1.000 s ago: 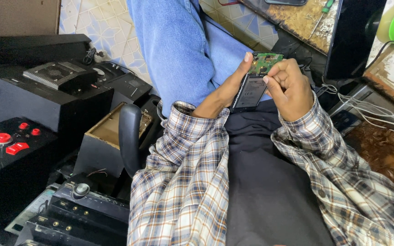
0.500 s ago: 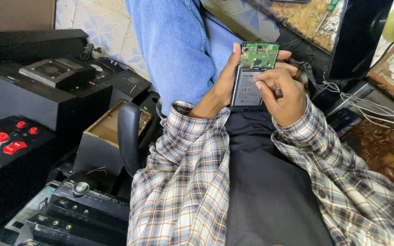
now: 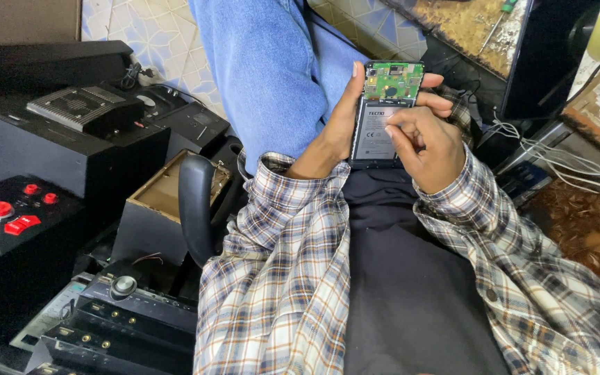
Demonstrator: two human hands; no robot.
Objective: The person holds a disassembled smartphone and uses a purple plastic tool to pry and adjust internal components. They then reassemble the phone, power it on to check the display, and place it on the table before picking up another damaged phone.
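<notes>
My left hand clamps an opened phone by its edges, thumb on the left rim, fingertips curling past the right, held over my lap against my blue jeans. Inside its black shell sit a green circuit board on the far end and a flat grey battery nearer me. My right hand has its fingers bunched together, fingertips pressed on the battery and hiding its right side. Plaid sleeves cover both wrists.
</notes>
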